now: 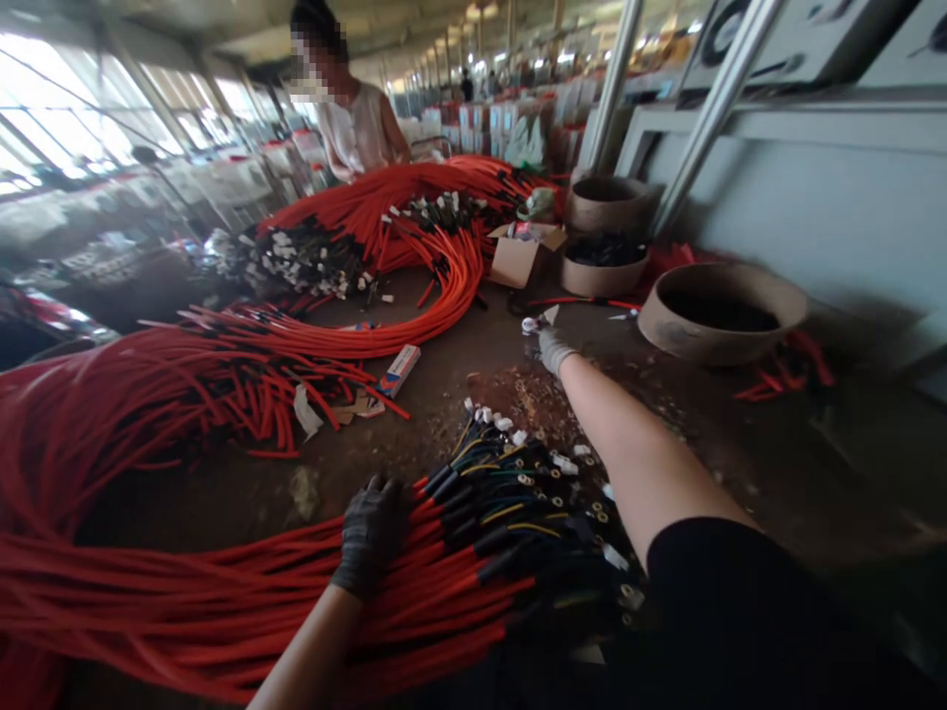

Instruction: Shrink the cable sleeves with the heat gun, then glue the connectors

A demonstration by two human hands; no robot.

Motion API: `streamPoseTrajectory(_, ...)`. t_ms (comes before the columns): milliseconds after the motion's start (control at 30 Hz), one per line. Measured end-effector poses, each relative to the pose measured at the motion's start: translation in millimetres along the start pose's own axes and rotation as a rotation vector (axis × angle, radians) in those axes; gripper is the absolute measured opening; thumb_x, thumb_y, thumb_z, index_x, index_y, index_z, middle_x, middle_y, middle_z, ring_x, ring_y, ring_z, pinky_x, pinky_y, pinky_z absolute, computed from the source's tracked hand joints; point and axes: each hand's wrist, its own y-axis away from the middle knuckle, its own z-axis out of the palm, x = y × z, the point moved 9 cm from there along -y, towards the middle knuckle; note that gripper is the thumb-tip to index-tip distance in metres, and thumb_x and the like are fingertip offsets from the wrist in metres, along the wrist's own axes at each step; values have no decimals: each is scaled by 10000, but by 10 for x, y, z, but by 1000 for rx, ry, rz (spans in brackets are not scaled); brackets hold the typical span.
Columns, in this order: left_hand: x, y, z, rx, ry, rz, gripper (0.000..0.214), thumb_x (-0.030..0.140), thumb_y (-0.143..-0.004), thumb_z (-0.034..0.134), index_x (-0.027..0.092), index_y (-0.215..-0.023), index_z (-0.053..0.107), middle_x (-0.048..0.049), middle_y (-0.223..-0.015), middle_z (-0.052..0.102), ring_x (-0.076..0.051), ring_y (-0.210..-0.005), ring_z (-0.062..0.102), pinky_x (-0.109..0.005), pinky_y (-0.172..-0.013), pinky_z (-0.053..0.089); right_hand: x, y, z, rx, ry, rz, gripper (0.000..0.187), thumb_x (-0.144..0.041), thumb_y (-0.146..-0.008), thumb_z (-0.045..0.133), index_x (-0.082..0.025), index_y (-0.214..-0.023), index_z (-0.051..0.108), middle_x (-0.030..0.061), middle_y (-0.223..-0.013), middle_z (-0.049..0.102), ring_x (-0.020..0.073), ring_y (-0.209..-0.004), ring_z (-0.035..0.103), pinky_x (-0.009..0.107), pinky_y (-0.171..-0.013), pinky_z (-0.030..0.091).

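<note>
My left hand (pixel 371 532), in a dark glove, lies on a thick bundle of red cables (pixel 244 602) near its end, fingers curled down over the strands. The cable ends (pixel 510 503) fan out in black sleeves with yellow, green and white wires and ring terminals. My right arm stretches far forward; my right hand (pixel 551 347), in a light glove, reaches small white pieces (pixel 534 321) on the worktable (pixel 740 454). Its fingers are bunched, and what they pinch is too small to name.
More red cable bundles (pixel 385 325) loop across the table's left and far side. A person (pixel 355 123) in a light top works at the far end. A cardboard box (pixel 518 251), a small carton (pixel 400 370) and round bowls (pixel 721 311) stand to the right.
</note>
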Motion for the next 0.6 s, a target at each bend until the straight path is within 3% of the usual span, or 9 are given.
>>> streamPoseTrajectory(200,-71,-25,87,37,56,-19,278,236,-952,457,215,-833,707,-75,-897,683,-203,-809,639,-298,-738,432,31,-481,214,-38,-63,35,354,-459,-983,509,-138,-1091,611,37,-943,638,114,-741,608,283,-671,545)
streamPoseTrajectory(333,-123,-34,112,97,106,-21,247,223,-917,474,216,-859,714,-79,-916,699,-201,-810,653,-297,-735,461,15,-467,266,-59,-100,65,341,-449,-1003,461,-142,-992,609,-7,-783,598,86,-616,542,250,-614,507)
streamPoseTrajectory(400,-200,-46,121,144,198,-50,243,236,-902,480,217,-868,720,-84,-916,706,-207,-831,664,-308,-765,486,-55,-255,375,-118,-118,72,360,-418,-1028,386,-155,-911,603,-32,-648,545,86,-545,496,240,-593,495)
streamPoseTrajectory(467,-278,-78,117,187,379,-63,232,282,-892,497,219,-881,720,-80,-923,714,-210,-871,672,-320,-807,505,-149,136,556,-238,-129,63,403,-413,-1032,351,-166,-832,600,-35,-564,517,98,-511,492,245,-584,500)
streamPoseTrajectory(600,-373,-117,-1,274,1052,-178,408,528,-843,568,171,-999,691,-107,-990,727,-213,-945,680,-338,-845,533,-105,1372,928,-615,-86,55,461,-503,-980,454,-157,-722,617,28,-629,630,139,-559,603,295,-594,545)
